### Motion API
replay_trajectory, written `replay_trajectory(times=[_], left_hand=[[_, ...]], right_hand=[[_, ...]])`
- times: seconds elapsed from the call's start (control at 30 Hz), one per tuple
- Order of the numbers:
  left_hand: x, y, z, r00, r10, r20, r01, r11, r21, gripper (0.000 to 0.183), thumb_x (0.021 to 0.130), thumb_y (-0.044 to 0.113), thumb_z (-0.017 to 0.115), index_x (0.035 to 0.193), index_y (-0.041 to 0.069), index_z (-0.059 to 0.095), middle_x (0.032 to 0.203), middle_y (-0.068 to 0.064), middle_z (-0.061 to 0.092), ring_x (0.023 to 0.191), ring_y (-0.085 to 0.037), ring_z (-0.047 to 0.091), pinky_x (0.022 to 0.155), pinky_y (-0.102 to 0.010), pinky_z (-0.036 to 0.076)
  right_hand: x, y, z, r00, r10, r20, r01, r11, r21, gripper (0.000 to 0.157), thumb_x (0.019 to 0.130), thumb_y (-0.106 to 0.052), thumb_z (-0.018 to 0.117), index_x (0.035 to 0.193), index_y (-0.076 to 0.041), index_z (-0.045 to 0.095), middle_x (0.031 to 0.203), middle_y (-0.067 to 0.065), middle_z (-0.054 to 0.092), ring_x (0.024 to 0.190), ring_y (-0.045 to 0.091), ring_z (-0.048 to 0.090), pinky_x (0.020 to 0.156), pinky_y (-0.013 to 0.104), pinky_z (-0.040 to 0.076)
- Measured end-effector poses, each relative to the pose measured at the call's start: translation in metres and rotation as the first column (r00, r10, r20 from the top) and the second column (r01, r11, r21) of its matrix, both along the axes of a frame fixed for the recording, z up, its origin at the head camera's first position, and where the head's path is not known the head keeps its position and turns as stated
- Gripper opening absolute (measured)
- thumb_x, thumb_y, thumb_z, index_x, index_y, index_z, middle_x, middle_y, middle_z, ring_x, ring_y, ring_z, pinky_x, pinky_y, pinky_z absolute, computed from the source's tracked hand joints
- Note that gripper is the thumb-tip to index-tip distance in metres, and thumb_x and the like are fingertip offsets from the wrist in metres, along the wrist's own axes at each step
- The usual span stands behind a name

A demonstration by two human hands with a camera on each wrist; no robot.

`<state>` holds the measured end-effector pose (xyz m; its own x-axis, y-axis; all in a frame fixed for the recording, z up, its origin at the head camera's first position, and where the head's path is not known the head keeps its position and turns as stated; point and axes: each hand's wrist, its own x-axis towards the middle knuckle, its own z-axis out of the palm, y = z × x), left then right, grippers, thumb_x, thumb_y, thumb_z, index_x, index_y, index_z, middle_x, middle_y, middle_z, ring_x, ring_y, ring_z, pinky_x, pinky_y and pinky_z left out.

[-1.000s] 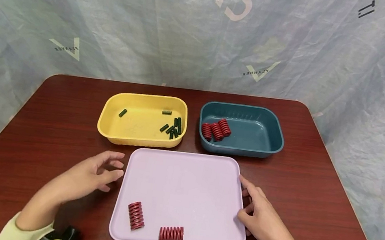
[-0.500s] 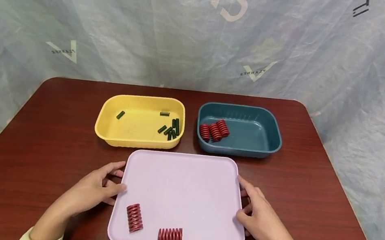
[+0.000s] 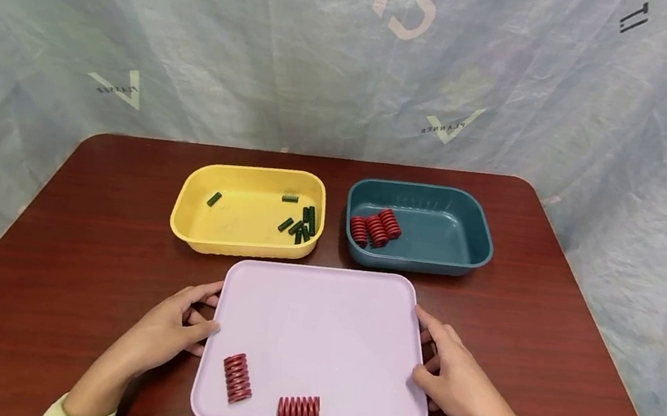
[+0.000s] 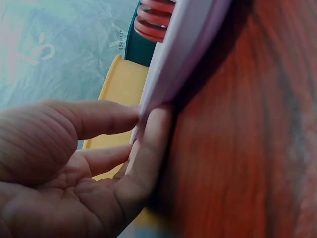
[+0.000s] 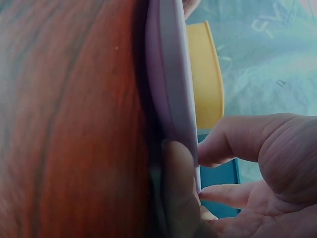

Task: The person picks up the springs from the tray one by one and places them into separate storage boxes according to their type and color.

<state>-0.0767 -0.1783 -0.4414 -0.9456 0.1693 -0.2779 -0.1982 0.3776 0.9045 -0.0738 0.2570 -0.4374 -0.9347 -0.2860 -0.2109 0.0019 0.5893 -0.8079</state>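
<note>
A pale lilac tray [image 3: 322, 334] lies between my two hands, with one red coil spring [image 3: 237, 378] near its left side and another red coil spring [image 3: 299, 411] along its front rim. My left hand [image 3: 176, 328] grips the tray's left edge, thumb on the rim; in the left wrist view a finger [image 4: 156, 134] curls against the underside. On the opposite edge, my right hand [image 3: 454, 374] pinches the rim the same way. The right wrist view shows its thumb [image 5: 218, 148] at the rim and a fingertip [image 5: 178, 158] low against the tray's side.
Behind the tray stands a yellow bin [image 3: 226, 243] with several small dark green springs [image 3: 298, 229]. To its right is a dark teal bin [image 3: 428, 260] holding red springs [image 3: 376, 230]. The brown wooden table [image 3: 80, 236] ends at a grey fabric backdrop [image 3: 336, 95].
My left hand has moved right from beside the tray and taken hold of its left edge. My right hand keeps its place on the right edge. Springs and bins stay put.
</note>
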Motion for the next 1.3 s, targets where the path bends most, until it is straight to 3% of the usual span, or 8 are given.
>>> replay_trajectory(times=[0.27,0.5,0.67,0.83,1.03,1.13,1.3], left_hand=[[0.000,-0.001,-0.001,1.000,-0.003,0.002,0.003,1.000,0.015,0.067,0.094,-0.001,0.071,0.154,0.001,0.042,0.134,-0.023,0.048,0.085,-0.023,0.065,0.062,-0.037,0.063],[0.000,0.000,-0.002,1.000,0.007,0.007,-0.007,1.000,0.030,0.066,0.094,-0.001,0.071,0.154,0.001,0.042,0.135,-0.024,0.049,0.085,-0.022,0.065,0.063,-0.037,0.063],[0.000,-0.001,-0.001,1.000,0.011,0.007,-0.011,0.999,0.034,0.066,0.094,-0.001,0.071,0.154,0.001,0.042,0.134,-0.024,0.048,0.085,-0.022,0.066,0.063,-0.037,0.063],[0.000,-0.001,-0.002,1.000,0.010,0.009,-0.010,0.999,0.037,0.066,0.094,-0.001,0.071,0.154,0.000,0.042,0.134,-0.024,0.048,0.086,-0.022,0.066,0.063,-0.038,0.063],[0.000,-0.002,-0.002,1.000,0.007,0.006,-0.007,0.999,0.041,0.066,0.094,-0.001,0.071,0.154,0.000,0.042,0.135,-0.024,0.048,0.085,-0.021,0.066,0.063,-0.038,0.063],[0.001,-0.001,-0.002,1.000,0.007,0.005,-0.008,0.999,0.043,0.067,0.094,-0.001,0.071,0.154,0.000,0.042,0.135,-0.024,0.048,0.085,-0.021,0.066,0.063,-0.038,0.063],[0.001,-0.002,-0.002,1.000,0.009,0.008,-0.010,0.998,0.057,0.067,0.094,-0.001,0.071,0.154,0.000,0.042,0.135,-0.024,0.048,0.085,-0.021,0.066,0.063,-0.038,0.063]], right_hand=[[-0.013,0.010,0.009,0.995,0.090,-0.043,-0.091,0.996,-0.014,0.074,0.090,0.002,0.071,0.155,-0.006,0.038,0.121,0.019,0.048,0.070,0.015,0.061,0.046,0.033,0.055],[-0.035,0.015,0.026,0.984,0.174,-0.043,-0.179,0.970,-0.165,0.072,0.093,-0.009,0.077,0.154,-0.006,0.040,0.132,0.028,0.047,0.069,0.027,0.065,0.050,0.039,0.058],[-0.042,0.004,0.032,0.965,0.260,0.043,-0.238,0.930,-0.281,0.070,0.094,-0.013,0.077,0.155,-0.011,0.042,0.139,0.027,0.050,0.083,0.038,0.068,0.057,0.044,0.061],[-0.039,-0.014,0.031,0.909,0.399,0.118,-0.319,0.852,-0.416,0.067,0.096,-0.010,0.074,0.155,-0.008,0.042,0.141,0.028,0.049,0.085,0.045,0.068,0.060,0.047,0.062],[-0.028,-0.037,0.021,0.813,0.535,0.229,-0.342,0.758,-0.556,0.064,0.097,-0.008,0.072,0.154,-0.006,0.043,0.141,0.028,0.050,0.086,0.029,0.070,0.058,0.039,0.063],[-0.023,-0.048,0.016,0.766,0.579,0.278,-0.337,0.731,-0.594,0.063,0.097,-0.008,0.072,0.154,-0.007,0.044,0.141,0.026,0.050,0.088,0.023,0.069,0.055,0.034,0.061],[-0.018,-0.063,0.008,0.720,0.613,0.327,-0.348,0.725,-0.594,0.059,0.097,-0.010,0.072,0.151,-0.012,0.049,0.139,0.018,0.054,0.090,0.024,0.070,0.050,0.039,0.061]])
